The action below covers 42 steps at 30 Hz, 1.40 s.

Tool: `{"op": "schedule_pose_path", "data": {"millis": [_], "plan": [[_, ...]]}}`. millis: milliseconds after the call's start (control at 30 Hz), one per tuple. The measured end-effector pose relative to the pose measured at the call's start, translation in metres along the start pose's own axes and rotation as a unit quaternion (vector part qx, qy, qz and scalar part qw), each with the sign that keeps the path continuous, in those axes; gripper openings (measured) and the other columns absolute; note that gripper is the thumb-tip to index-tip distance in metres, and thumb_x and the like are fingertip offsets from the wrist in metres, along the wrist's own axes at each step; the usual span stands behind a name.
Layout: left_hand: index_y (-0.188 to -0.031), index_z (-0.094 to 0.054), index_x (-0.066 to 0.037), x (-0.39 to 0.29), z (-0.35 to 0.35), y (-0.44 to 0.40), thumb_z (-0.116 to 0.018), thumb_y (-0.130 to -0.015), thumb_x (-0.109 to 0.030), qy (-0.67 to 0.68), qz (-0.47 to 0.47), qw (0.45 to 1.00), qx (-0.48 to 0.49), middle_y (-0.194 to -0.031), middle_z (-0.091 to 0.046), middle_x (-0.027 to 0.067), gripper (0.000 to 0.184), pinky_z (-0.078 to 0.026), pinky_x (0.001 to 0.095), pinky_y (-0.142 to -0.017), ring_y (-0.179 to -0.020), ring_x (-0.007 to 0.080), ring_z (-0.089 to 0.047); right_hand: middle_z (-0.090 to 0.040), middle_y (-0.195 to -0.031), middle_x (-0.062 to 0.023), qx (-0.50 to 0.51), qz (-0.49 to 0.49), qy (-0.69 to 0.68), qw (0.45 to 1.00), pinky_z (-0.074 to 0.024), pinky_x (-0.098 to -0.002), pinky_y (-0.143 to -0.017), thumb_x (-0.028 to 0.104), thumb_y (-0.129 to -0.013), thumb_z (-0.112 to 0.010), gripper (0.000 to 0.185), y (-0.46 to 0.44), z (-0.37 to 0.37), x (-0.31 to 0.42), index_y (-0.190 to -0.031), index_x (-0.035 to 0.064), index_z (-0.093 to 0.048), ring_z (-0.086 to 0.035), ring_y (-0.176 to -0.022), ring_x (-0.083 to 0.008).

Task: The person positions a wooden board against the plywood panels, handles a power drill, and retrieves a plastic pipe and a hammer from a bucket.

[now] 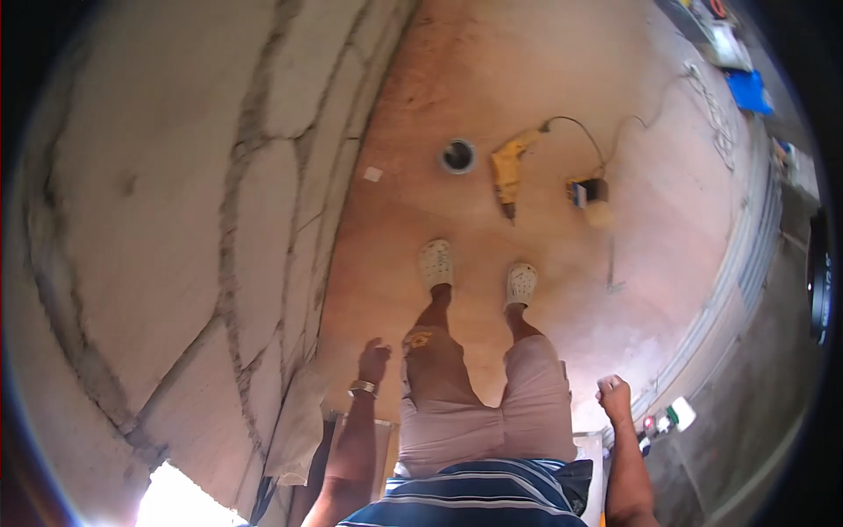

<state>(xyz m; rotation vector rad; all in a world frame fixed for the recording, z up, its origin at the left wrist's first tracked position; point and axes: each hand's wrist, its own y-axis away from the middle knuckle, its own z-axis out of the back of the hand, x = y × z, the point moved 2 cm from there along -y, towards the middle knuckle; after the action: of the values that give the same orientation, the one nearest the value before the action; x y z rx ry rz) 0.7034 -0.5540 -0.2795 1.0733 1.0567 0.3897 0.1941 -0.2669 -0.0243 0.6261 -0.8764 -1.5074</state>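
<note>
My left hand [374,358] hangs beside my left leg, with a watch or bracelet [362,387] on its wrist. Its fingers look loosely apart and nothing shows in them. Out to the right, my right hand [612,391] is closed with the fingers curled in, and I see no object in it. Both hands are away from the tools on the floor. Beyond my shoes lies a yellow corded power tool [507,171], like a drill, with its dark tip towards me. Beside it is a round dark container or opening with a grey rim [457,156].
A stone-patterned wall [268,202] rises on the left. A yellow and dark item [590,193] lies right of the drill, near a cord [587,132]. A small pale square [372,174] lies near the wall. A ledge [733,281] borders the floor; a blue item [748,90] is beyond.
</note>
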Motion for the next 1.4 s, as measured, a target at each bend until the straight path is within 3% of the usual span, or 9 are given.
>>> {"op": "schedule_pose_path", "data": {"millis": [133,500,533,700,733,767,900,1000,1400], "plan": [[-0.119,-0.052,0.0,-0.073,-0.012,-0.037,-0.06,-0.087,-0.02,-0.119,-0.035,0.992,-0.009,-0.08,-0.061,0.0036,0.038,-0.05,0.027,-0.067,-0.071,0.0113,-0.058,-0.051,-0.052,-0.0013,-0.065,-0.029,-0.086,0.994,-0.0368,-0.0268,-0.04,0.025,-0.087,-0.062,0.028,-0.006,-0.009,-0.021,-0.069,0.0052,-0.056,-0.045,-0.041,-0.0099],[-0.119,-0.053,0.002,-0.254,-0.159,-0.13,-0.056,-0.086,-0.014,-0.276,-0.087,0.957,0.03,-0.095,-0.068,0.0116,0.036,-0.054,0.0292,-0.072,-0.083,0.0183,-0.067,-0.063,-0.069,-0.0058,-0.046,-0.062,-0.205,0.976,-0.0451,-0.0259,-0.051,0.014,-0.086,-0.062,0.014,-0.055,0.013,-0.106,-0.091,0.0009,-0.064,-0.058,-0.059,-0.0109],[-0.118,-0.053,0.001,-0.24,-0.152,-0.159,-0.055,-0.088,-0.012,-0.39,-0.178,0.901,0.075,-0.093,-0.068,0.0113,0.033,-0.054,0.0285,-0.071,-0.082,0.018,-0.067,-0.063,-0.071,-0.0053,-0.031,-0.07,-0.241,0.967,-0.0452,-0.0254,-0.052,0.013,-0.086,-0.061,0.014,-0.067,0.016,-0.114,-0.092,0.0012,-0.064,-0.058,-0.061,-0.0098],[-0.127,-0.043,-0.003,-0.229,-0.234,-0.214,-0.057,-0.089,-0.011,-0.147,-0.035,0.97,0.188,-0.086,-0.066,0.0086,0.041,-0.051,0.0241,-0.06,-0.072,0.0148,-0.064,-0.07,-0.087,-0.0103,-0.055,0.011,-0.225,0.973,-0.0524,-0.0302,-0.072,0.014,-0.085,-0.065,0.017,-0.118,0.046,-0.136,-0.096,0.0023,-0.066,-0.066,-0.081,-0.0164],[-0.132,-0.039,-0.004,-0.244,-0.276,-0.195,-0.06,-0.087,-0.012,-0.221,-0.017,0.967,0.124,-0.087,-0.065,0.008,0.05,-0.049,0.024,-0.057,-0.069,0.0141,-0.062,-0.07,-0.089,-0.0109,-0.029,-0.039,-0.289,0.956,-0.0524,-0.0315,-0.076,0.016,-0.085,-0.066,0.019,-0.124,0.05,-0.134,-0.098,0.003,-0.066,-0.067,-0.085,-0.0187],[-0.136,-0.035,-0.005,-0.274,-0.319,-0.17,-0.064,-0.084,-0.013,-0.293,-0.005,0.954,0.055,-0.087,-0.064,0.0073,0.06,-0.047,0.0238,-0.054,-0.066,0.0135,-0.06,-0.07,-0.089,-0.0119,-0.081,0.051,-0.142,0.985,-0.0521,-0.0315,-0.078,0.019,-0.085,-0.066,0.024,-0.122,0.07,-0.109,-0.101,0.0029,-0.065,-0.068,-0.087,-0.0222],[-0.142,-0.029,-0.006,-0.261,-0.392,-0.19,-0.07,-0.078,-0.019,-0.307,0.048,0.95,0.018,-0.086,-0.062,0.0069,0.077,-0.045,0.0257,-0.053,-0.065,0.0138,-0.057,-0.058,-0.123,-0.0169,0.03,0.09,-0.116,0.989,-0.0424,-0.0388,-0.098,0.035,-0.085,-0.065,0.047,-0.129,0.073,-0.081,-0.12,0.0046,-0.059,-0.052,-0.119,-0.0317],[-0.144,-0.027,-0.009,-0.215,-0.404,-0.285,-0.068,-0.079,-0.025,-0.385,0.073,0.92,0.027,-0.098,-0.062,0.0103,0.078,-0.049,0.0324,-0.062,-0.075,0.018,-0.059,-0.057,-0.124,-0.0176,-0.018,0.172,0.017,0.985,-0.042,-0.0391,-0.098,0.035,-0.086,-0.064,0.05,-0.136,0.048,-0.084,-0.124,0.0045,-0.055,-0.052,-0.118,-0.0331],[-0.134,-0.04,-0.005,-0.152,-0.44,-0.543,-0.071,-0.08,-0.028,-0.35,-0.085,0.933,-0.027,-0.109,-0.061,0.0113,0.066,-0.051,0.0378,-0.076,-0.092,0.0229,-0.059,-0.064,-0.111,-0.0183,0.023,-0.168,-0.199,0.965,-0.0509,-0.0356,-0.085,0.02,-0.089,-0.063,0.041,-0.114,-0.023,-0.214,-0.124,0.0016,-0.053,-0.065,-0.098,-0.0282]]}}
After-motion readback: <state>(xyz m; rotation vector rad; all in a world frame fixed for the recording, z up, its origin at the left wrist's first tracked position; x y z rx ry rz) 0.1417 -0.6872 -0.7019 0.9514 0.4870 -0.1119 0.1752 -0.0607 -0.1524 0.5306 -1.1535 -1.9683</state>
